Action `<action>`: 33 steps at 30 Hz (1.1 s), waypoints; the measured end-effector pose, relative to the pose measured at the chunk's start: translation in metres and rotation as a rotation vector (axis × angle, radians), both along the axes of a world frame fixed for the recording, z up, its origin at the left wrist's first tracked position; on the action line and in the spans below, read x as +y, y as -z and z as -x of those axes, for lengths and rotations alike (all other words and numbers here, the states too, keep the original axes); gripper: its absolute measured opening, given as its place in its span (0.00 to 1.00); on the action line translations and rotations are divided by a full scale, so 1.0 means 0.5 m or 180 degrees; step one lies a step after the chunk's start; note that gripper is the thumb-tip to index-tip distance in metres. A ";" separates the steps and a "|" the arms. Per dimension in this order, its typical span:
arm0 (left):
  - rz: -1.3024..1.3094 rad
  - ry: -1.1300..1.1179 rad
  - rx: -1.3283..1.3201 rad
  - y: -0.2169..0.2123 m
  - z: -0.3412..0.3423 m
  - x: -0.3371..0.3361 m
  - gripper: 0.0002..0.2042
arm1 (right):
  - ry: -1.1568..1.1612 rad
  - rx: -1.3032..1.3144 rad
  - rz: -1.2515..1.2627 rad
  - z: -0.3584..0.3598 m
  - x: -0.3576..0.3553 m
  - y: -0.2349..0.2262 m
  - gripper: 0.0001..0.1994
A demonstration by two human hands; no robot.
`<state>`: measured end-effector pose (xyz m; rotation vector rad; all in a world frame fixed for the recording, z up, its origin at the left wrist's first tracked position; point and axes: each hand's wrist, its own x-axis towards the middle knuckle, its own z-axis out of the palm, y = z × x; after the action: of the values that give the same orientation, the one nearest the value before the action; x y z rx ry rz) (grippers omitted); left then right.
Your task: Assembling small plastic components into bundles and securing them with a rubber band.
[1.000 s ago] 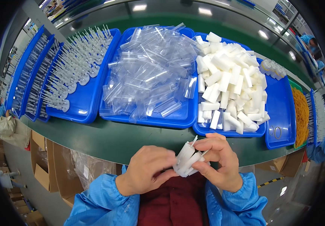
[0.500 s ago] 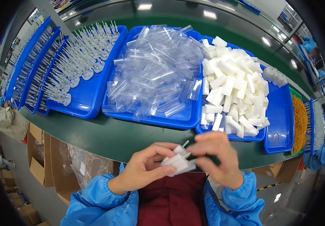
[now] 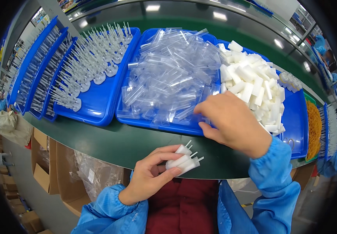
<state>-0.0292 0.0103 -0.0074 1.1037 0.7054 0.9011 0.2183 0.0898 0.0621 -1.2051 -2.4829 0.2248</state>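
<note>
My left hand is closed on a small bunch of white foam blocks near the table's front edge. Thin white sticks jut from the blocks toward the upper right. My right hand reaches over the adjoining edges of two blue trays, its thumb and forefinger apart and nothing visible between them; its other fingers are partly hidden. Left of those fingertips lies a heap of clear plastic sleeves in one blue tray. A pile of white foam pieces fills the tray beyond the right hand.
Blue trays at the left hold upright thin white sticks on round bases. To the right are a blue tray with rings, and yellow bands. Cardboard boxes stand below the green table.
My right hand has left the foam blocks and moved up and right to the trays. My left hand keeps its hold, and the sticks now show clearly.
</note>
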 end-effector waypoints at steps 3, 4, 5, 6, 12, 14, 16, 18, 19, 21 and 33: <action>-0.0165 -0.0103 -0.0124 0.003 -0.012 -0.003 0.16 | 0.0553 0.2000 0.1273 -0.007 -0.058 -0.006 0.21; -0.0214 -0.0069 -0.0089 0.002 -0.017 -0.002 0.16 | 0.0645 0.2614 0.1434 -0.005 -0.083 0.009 0.21; -0.0263 -0.0039 -0.0055 0.001 -0.021 -0.002 0.16 | 0.0738 0.3229 0.1587 -0.005 -0.105 0.024 0.20; -0.0303 0.0021 -0.0024 0.000 -0.025 -0.002 0.15 | 0.0662 0.3392 0.1625 -0.008 -0.125 0.036 0.20; -0.0285 -0.0003 0.0018 0.005 -0.035 -0.006 0.15 | 0.0874 0.4049 0.2029 0.021 -0.189 0.076 0.20; -0.0284 -0.0009 0.0094 0.002 -0.037 -0.007 0.15 | 0.0935 0.3886 0.2021 0.019 -0.195 0.076 0.20; -0.0304 -0.0011 0.0142 0.001 -0.040 -0.008 0.15 | 0.1099 0.3602 0.1949 0.016 -0.198 0.075 0.20; -0.0339 -0.0005 0.0173 0.003 -0.044 -0.011 0.15 | 0.1117 0.3641 0.1936 0.014 -0.201 0.076 0.20; -0.0313 -0.0003 0.0176 0.002 -0.044 -0.011 0.15 | 0.1053 0.3822 0.1959 0.013 -0.203 0.078 0.20; -0.0258 0.0008 0.0180 -0.001 -0.046 -0.009 0.15 | 0.0947 0.4069 0.1994 0.012 -0.204 0.079 0.20; -0.0297 0.0091 0.0292 -0.008 -0.053 -0.006 0.14 | 0.0638 0.4382 0.2227 -0.003 -0.218 0.081 0.18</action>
<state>-0.0029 0.0074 -0.0032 1.2416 0.7270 0.8703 0.2197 -0.0190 0.0218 -0.9297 -1.0611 1.3808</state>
